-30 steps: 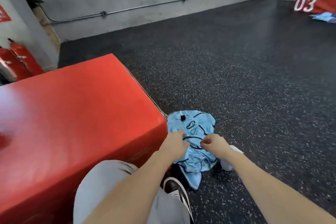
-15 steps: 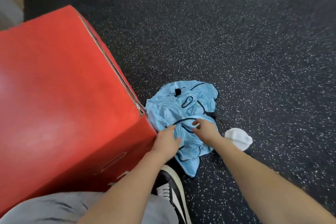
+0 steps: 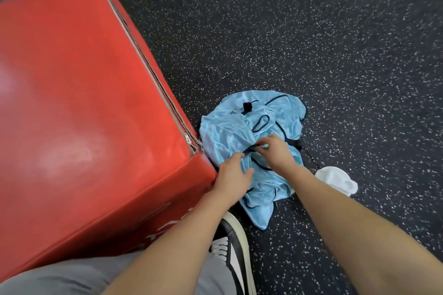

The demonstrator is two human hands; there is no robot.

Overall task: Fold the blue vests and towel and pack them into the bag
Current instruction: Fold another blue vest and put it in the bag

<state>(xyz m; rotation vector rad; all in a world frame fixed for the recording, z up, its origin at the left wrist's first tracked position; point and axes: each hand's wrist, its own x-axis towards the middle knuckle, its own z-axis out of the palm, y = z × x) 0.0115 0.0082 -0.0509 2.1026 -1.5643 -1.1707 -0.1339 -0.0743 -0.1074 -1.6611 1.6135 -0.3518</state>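
A crumpled heap of light blue vests [image 3: 242, 127] with black trim lies on the dark speckled floor beside the red box. My right hand [image 3: 275, 151] is on top of the heap, its fingers curled and pinching the blue cloth at a black edge. My left hand [image 3: 233, 175] lies on the heap's near left side with its fingers bent into the fabric. A white towel [image 3: 336, 181] sits bunched on the floor just right of my right forearm. No bag is in view.
A large red padded box [image 3: 84, 108] with a zipper along its edge stands at the left, touching the heap. My black and white shoe [image 3: 233, 246] and grey trouser leg are at the bottom. Speckled rubber floor [image 3: 311, 31] stretches away to the right and beyond.
The view has tilted down and come closer to the heap. Both hands have slid further onto the vests, the right one reaching up and gathering cloth.
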